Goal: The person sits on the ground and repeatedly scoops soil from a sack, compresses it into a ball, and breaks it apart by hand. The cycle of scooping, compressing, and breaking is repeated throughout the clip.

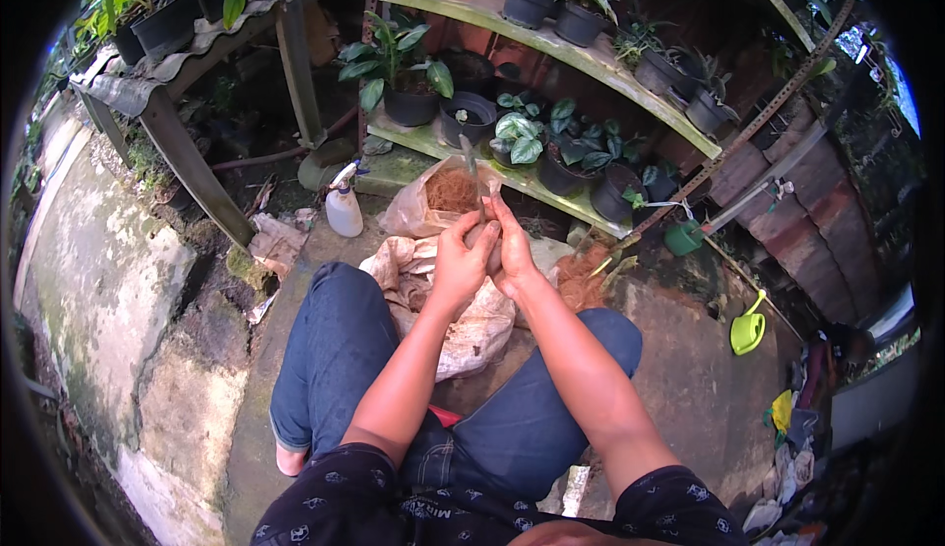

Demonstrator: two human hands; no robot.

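My left hand [464, 254] and my right hand [514, 249] are cupped together in front of me. Between them they hold the base of a slender grey-green plant stem [469, 158], which points away from me. A brownish lump, perhaps soil or a root ball, shows partly between the palms; the fingers hide most of it. Below the hands lies a dirty white woven sack [472, 343], its mouth open and dark material inside. Just beyond them, a translucent plastic bag [404, 202] holds brown coconut fibre [452, 190].
A white spray bottle [344, 210] stands left of the bags. Loose fibre [582, 280] lies to the right, near a lime-green watering can [748, 332]. Mossy shelves [546, 51] with several black potted plants [411, 103] rise ahead. A wooden-legged bench [196, 166] stands at left.
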